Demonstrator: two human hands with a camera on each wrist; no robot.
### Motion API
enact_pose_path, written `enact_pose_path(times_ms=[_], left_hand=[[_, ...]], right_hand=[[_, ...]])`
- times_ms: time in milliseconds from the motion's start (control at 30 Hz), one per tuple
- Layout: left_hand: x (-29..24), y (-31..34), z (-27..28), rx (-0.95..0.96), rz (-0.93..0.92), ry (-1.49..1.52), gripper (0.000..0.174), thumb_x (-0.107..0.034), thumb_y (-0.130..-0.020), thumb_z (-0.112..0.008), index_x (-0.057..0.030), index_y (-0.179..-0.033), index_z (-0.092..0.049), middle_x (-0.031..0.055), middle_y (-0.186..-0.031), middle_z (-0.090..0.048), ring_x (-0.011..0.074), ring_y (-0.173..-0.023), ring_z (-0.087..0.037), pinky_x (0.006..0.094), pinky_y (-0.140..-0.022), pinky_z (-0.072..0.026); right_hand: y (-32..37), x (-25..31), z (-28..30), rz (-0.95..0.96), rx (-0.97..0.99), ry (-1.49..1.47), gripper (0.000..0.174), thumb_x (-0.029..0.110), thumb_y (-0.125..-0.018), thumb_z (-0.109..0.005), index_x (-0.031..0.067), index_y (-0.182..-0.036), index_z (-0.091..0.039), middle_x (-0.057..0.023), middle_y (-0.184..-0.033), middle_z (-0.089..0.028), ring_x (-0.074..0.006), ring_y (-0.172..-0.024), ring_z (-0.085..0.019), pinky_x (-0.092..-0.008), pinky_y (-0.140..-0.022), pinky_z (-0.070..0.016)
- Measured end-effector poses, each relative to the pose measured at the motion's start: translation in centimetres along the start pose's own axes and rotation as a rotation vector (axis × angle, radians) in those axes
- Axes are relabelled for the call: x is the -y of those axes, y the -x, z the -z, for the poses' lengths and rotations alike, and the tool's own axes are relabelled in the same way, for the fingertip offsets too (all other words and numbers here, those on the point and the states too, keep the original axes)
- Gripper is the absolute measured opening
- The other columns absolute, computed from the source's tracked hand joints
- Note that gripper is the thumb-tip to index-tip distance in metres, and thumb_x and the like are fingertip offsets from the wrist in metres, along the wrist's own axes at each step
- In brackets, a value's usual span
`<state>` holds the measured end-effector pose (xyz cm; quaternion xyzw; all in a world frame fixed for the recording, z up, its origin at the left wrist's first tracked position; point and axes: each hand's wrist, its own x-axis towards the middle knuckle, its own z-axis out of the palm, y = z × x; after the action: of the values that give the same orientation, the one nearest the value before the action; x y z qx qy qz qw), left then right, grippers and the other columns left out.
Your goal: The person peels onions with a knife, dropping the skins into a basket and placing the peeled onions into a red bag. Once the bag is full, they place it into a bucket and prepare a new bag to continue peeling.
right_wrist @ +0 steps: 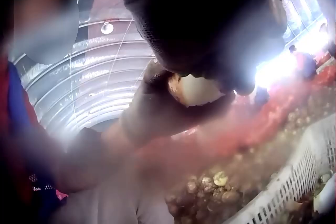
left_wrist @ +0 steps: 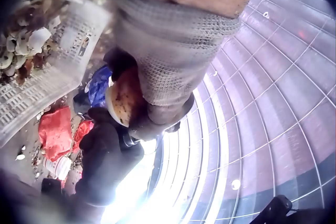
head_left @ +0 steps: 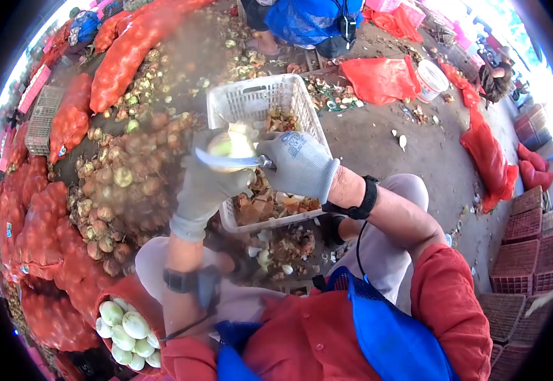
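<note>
Both hands wear grey knit gloves and meet over a white plastic crate (head_left: 249, 96). My left hand (head_left: 208, 181) grips a partly peeled onion (head_left: 233, 141), pale green-white on top; brown skin shows on the onion (left_wrist: 125, 100) in the left wrist view. In my right hand (head_left: 300, 166) is a small knife (head_left: 229, 162), its handle within the curled fingers and its curved blade lying across the onion's near side. The right wrist view shows the onion (right_wrist: 198, 90) between the two dark gloves, the blade hidden. Onion skins (head_left: 254, 206) lie in the crate.
Unpeeled onions (head_left: 121, 178) are heaped on the floor to the left, beside full red mesh bags (head_left: 38, 222). Peeled onions (head_left: 124, 333) fill an open bag by the left leg. Red crates (head_left: 514, 273) are stacked at right; a white bucket (head_left: 432, 80) stands farther back.
</note>
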<state>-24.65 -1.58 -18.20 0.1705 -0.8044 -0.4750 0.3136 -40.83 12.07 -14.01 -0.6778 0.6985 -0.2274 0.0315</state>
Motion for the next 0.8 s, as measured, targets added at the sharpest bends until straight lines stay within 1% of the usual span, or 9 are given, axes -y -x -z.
enact_pose_path(times_ms=[100,167,300,367,400,500,533,600,800], left_hand=[[-0.6,0.2,-0.2,0.000,0.025,0.176,0.074,-0.013,-0.075,-0.084,0.0044,-0.136,-0.045,0.0134,-0.122,-0.067,0.0201,-0.108,-0.068,0.0326,-0.095,-0.0551],[0.1,0.2,-1.1,0.034,0.077,0.462,0.082,-0.016,-0.074,-0.083,0.0051,-0.141,-0.042,0.0142,-0.125,-0.065,0.0211,-0.110,-0.068,0.0341,-0.095,-0.0559],[0.7,-0.8,0.8,0.049,-0.358,0.101,0.082,-0.019,-0.077,-0.083,0.0045,-0.142,-0.040,0.0133,-0.123,-0.065,0.0202,-0.108,-0.066,0.0305,-0.087,-0.0583],[-1.6,0.1,1.0,-0.071,0.018,0.540,0.085,-0.016,-0.076,-0.081,0.0061,-0.146,-0.038,0.0123,-0.123,-0.065,0.0196,-0.107,-0.066,0.0291,-0.085,-0.0583],[-1.7,-0.2,1.1,-0.106,0.039,0.615,0.086,-0.009,-0.077,-0.076,0.0053,-0.151,-0.034,0.0112,-0.123,-0.064,0.0197,-0.106,-0.066,0.0289,-0.083,-0.0587],[-2.2,0.4,1.3,-0.148,0.148,0.855,0.090,-0.006,-0.077,-0.074,0.0006,-0.156,-0.031,0.0113,-0.128,-0.061,0.0204,-0.114,-0.063,0.0320,-0.093,-0.0559],[-2.1,0.4,1.2,-0.152,0.143,0.852,0.090,-0.006,-0.077,-0.074,0.0006,-0.156,-0.031,0.0113,-0.128,-0.061,0.0204,-0.114,-0.063,0.0320,-0.093,-0.0559],[-1.7,0.4,1.1,-0.086,0.033,0.815,0.079,-0.033,-0.085,-0.078,0.0039,-0.146,-0.044,0.0137,-0.137,-0.060,0.0258,-0.128,-0.058,0.0410,-0.115,-0.0393],[-1.0,-0.3,1.5,-0.225,-0.063,0.938,0.079,-0.044,-0.091,-0.074,-0.0024,-0.151,-0.042,0.0136,-0.145,-0.054,0.0281,-0.136,-0.051,0.0471,-0.119,-0.0370]], right_hand=[[-1.2,-3.4,-2.7,0.073,-0.217,-0.042,0.019,0.017,-0.083,-0.063,0.0058,-0.097,-0.069,-0.0174,-0.087,-0.071,-0.0364,-0.084,-0.070,-0.0476,-0.080,-0.0547],[-1.1,-5.2,-2.6,-0.100,-0.121,-0.017,0.021,0.017,-0.084,-0.062,0.0058,-0.100,-0.070,-0.0179,-0.090,-0.072,-0.0360,-0.090,-0.070,-0.0453,-0.084,-0.0548],[-0.8,-6.6,-1.9,-0.271,-0.050,-0.007,0.025,0.020,-0.086,-0.062,0.0012,-0.100,-0.071,-0.0210,-0.090,-0.072,-0.0374,-0.089,-0.071,-0.0469,-0.081,-0.0556],[-1.0,-5.1,0.4,-0.424,-0.035,-0.181,0.024,0.020,-0.087,-0.061,-0.0024,-0.091,-0.071,-0.0231,-0.082,-0.071,-0.0398,-0.081,-0.071,-0.0476,-0.073,-0.0554],[-0.8,-3.9,1.0,-0.360,-0.044,-0.286,0.025,0.018,-0.087,-0.060,-0.0045,-0.084,-0.070,-0.0219,-0.070,-0.068,-0.0372,-0.070,-0.071,-0.0445,-0.066,-0.0547],[-0.3,0.3,2.5,-0.315,0.113,-0.602,0.011,0.006,-0.083,-0.064,-0.0016,-0.083,-0.072,-0.0075,-0.064,-0.064,-0.0141,-0.058,-0.058,-0.0345,-0.057,-0.0476],[-0.1,0.0,1.5,-0.301,0.183,-0.619,0.011,0.002,-0.080,-0.062,-0.0001,-0.083,-0.073,-0.0063,-0.069,-0.066,-0.0125,-0.062,-0.059,-0.0325,-0.059,-0.0492],[0.2,-0.9,-0.4,-0.273,0.226,-0.666,0.012,0.001,-0.079,-0.061,0.0005,-0.083,-0.073,-0.0062,-0.071,-0.067,-0.0117,-0.065,-0.060,-0.0317,-0.061,-0.0496],[1.5,-1.1,-1.9,-0.237,0.388,-0.684,0.015,-0.001,-0.083,-0.058,0.0009,-0.087,-0.072,-0.0028,-0.079,-0.068,-0.0109,-0.074,-0.062,-0.0275,-0.067,-0.0505]])
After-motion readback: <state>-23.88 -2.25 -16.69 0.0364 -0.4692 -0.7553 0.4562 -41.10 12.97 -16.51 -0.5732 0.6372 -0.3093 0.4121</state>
